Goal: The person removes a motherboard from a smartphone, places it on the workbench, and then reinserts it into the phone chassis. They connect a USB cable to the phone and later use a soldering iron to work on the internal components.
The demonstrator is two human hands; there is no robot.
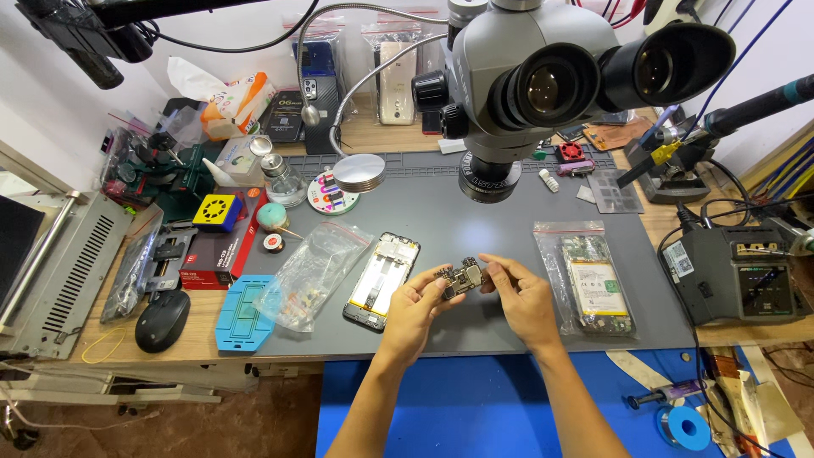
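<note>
Microscope (543,80) over cluttered grey mat (458,212)

A big grey microscope (526,85) hangs above the hands. Just left of the hands lies an open phone (382,280), and next to it a clear plastic bag (312,273). Farther left are a blue tray (243,312) and a black mouse (162,320). Right of the hands is another bag with phone parts (589,278), then a dark box with a screen (736,271). All sit on the desk (441,220).
</note>
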